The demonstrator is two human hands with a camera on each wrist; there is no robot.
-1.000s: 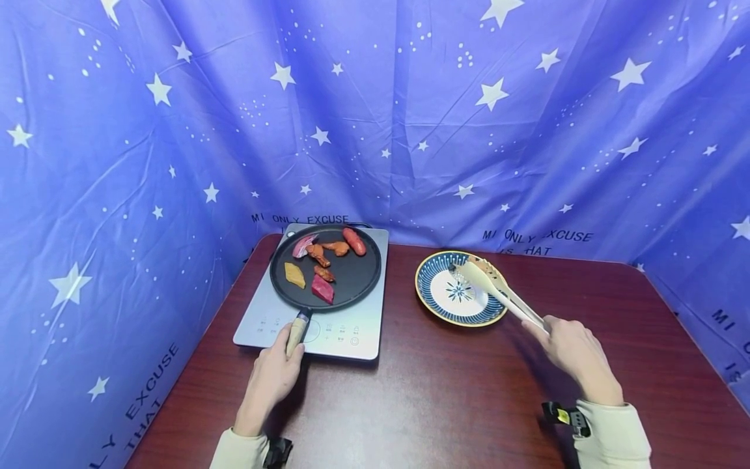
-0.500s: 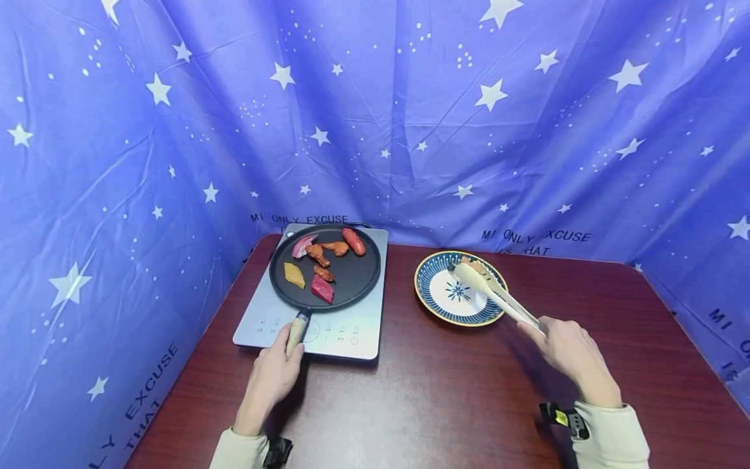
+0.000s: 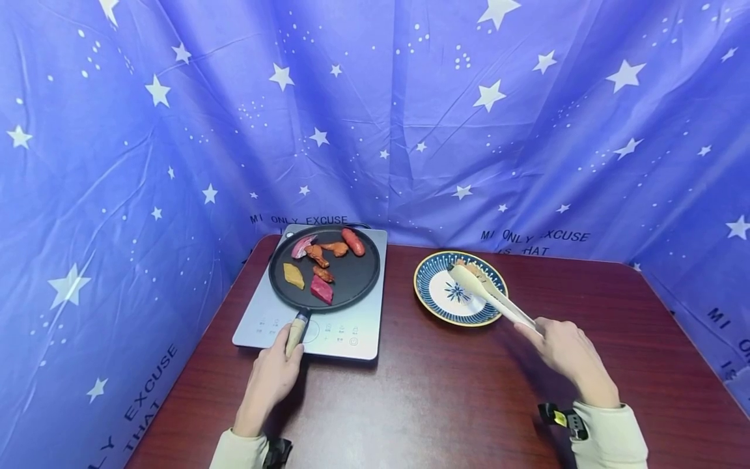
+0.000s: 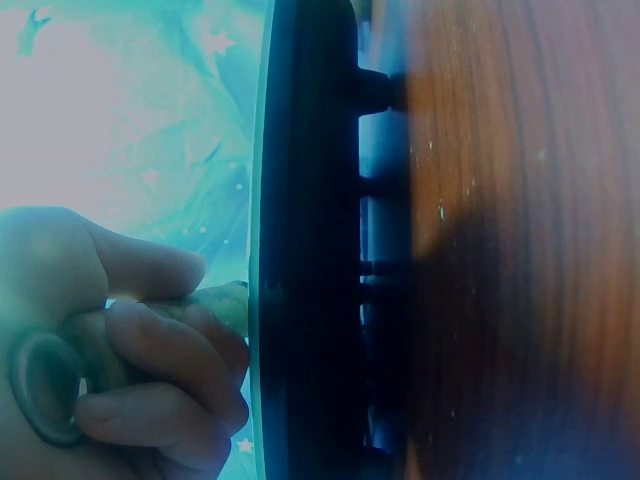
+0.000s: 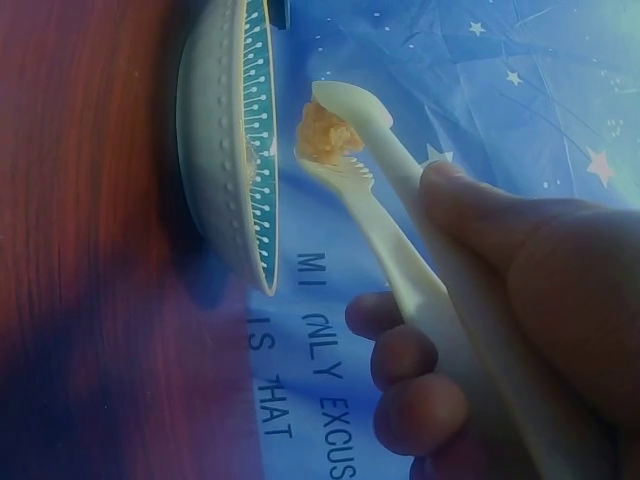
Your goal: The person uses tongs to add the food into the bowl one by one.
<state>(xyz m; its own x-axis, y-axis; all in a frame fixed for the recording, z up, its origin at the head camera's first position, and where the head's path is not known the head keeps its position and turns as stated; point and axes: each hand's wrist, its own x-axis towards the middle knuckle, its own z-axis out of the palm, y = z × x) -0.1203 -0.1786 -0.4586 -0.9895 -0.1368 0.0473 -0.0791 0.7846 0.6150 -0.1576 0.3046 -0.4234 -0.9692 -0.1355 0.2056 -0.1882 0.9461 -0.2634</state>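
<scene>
My left hand [image 3: 278,374] grips the handle [image 3: 297,331] of a round black frying pan [image 3: 357,283], fingers curled around it in the left wrist view. On the pan lie a red sausage [image 3: 353,241], a red meat piece [image 3: 321,290], a yellowish slice [image 3: 293,275], a pink-and-white slice [image 3: 301,246] and several browned chicken pieces [image 3: 334,249]. My right hand [image 3: 571,352] holds pale tongs [image 3: 498,301]. Between the tips of the tongs is a lumpy orange-brown food piece [image 5: 328,135], above a blue-patterned plate [image 3: 430,306] and apart from it in the right wrist view.
The pan sits on a silver induction cooktop [image 3: 363,332] at the table's left. A dark red wooden table [image 3: 422,397] lies under everything. Blue star-printed curtains [image 3: 351,163] close off the back and sides. Wrist cameras [image 3: 561,417] are strapped at both cuffs.
The arms of the tongs have come closer together, and their tips and the food piece have shifted slightly left over the plate. The left hand and pan have stayed in place.
</scene>
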